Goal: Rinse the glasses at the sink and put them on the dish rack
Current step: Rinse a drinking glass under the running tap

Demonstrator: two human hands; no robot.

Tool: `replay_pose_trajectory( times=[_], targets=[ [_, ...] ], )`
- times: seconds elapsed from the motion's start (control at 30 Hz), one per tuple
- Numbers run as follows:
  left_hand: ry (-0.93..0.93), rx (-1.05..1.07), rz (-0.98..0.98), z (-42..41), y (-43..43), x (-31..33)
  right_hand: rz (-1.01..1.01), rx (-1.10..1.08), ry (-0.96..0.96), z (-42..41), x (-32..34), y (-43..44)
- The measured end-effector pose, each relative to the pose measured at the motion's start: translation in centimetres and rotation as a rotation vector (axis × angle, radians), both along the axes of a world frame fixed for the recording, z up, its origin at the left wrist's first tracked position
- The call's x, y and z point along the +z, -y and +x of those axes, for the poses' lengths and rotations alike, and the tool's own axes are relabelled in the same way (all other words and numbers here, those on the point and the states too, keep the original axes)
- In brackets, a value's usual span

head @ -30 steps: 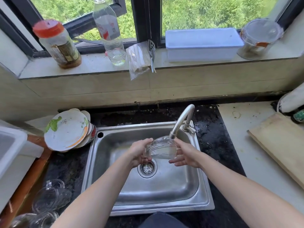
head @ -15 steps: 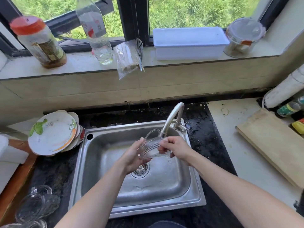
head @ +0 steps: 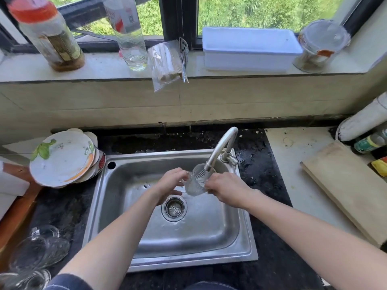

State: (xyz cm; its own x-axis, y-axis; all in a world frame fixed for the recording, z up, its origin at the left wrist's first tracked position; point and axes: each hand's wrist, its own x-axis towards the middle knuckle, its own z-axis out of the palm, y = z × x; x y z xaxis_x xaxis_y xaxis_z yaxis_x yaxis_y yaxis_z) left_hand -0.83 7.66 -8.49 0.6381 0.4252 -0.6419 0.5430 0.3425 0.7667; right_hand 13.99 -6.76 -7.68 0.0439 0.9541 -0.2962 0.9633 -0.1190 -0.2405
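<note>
Head view, glass (head: 195,185) beneath faucet (head: 222,147), left fingers (head: 181,175) and right fingers (head: 211,185) clamped on it

- Red-capped jar (head: 45,32): cap cut by upper edge, label blurred.
- Clear bottle (head: 128,32): neck out of frame.
- Clear glasses (head: 37,254) on bench (head: 62,206), lower left: blurred, overlapping, count unclear, partly cut off.
- Chopping board (head: 345,189): right side cut off.
- Tap (head: 222,147): outlet hidden inside glass (head: 195,183).
- Yellow item (head: 380,167): mostly out of frame, unidentifiable.

Stacked plates (head: 60,158) rest on the dark surface (head: 256,158), left; wooden board (head: 343,185) lies right; white box (head: 249,49) occupies the windowsill (head: 100,68)
</note>
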Motion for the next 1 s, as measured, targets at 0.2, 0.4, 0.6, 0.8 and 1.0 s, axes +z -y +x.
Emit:
replay_pose_trajectory(
  times=[0.2, 0.4, 0.6, 0.8, 1.0],
  targets=[
    [0.106, -0.124, 0.161, -0.6, 0.5, -0.7, -0.018, 0.069, 0.16, 0.4, -0.9, -1.1],
    [0.128, -0.153, 0.436, -0.9, 0.9, -1.4, -0.089, 0.093, 0.026, -0.7, -0.9, 0.0],
    [0.126, -0.156, 0.518, -0.5, 0.5, -1.5, -0.106, 0.139, 0.121, -1.8, -2.1, -2.1],
    [0.082, -0.187, 0.512, 0.2, 0.9, -1.7, -0.041, 0.054, 0.215, -1.7, -1.5, -2.1],
    [0.06, -0.17, 0.463, -0.9, 0.3, -2.0, -0.045, 0.085, -0.008, -1.2, -2.6, -0.6]
  ],
)
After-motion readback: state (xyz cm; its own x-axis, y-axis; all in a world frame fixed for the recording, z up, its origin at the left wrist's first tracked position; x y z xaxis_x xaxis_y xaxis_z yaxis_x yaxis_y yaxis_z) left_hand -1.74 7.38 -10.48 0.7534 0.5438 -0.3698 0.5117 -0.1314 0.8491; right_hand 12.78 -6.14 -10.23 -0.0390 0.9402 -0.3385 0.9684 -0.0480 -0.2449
